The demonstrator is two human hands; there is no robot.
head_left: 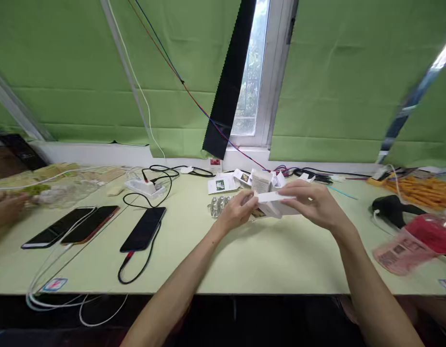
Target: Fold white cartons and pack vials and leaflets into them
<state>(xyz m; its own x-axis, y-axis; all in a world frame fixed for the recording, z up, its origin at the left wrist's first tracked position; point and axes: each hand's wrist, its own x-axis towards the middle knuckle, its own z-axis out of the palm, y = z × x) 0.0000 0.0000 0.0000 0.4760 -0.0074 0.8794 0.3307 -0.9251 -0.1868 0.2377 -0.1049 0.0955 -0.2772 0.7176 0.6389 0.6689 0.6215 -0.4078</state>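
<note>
Over the middle of the table, a small white cardboard box [273, 208] with a printed picture on one side is held between both hands. My left hand [235, 212] grips its left end, fingers closed on the edge. At the other end, my right hand [315, 200] pinches the box's white upper edge between thumb and fingers. A folded paper leaflet [262, 181] with small print stands just behind the box. Beside my left hand lie several shiny, clear rounded pieces [217, 206]. Behind them are a white card [222, 185] with a flower picture and another small white box [242, 177].
A black phone [143, 229] with a cable lies left, near a white power strip [145, 187]. Two more phones [88, 224] are farther left, by another person's blurred hand [6, 209]. A pink-labelled container [412, 246] and orange sticks [416, 192] are at right.
</note>
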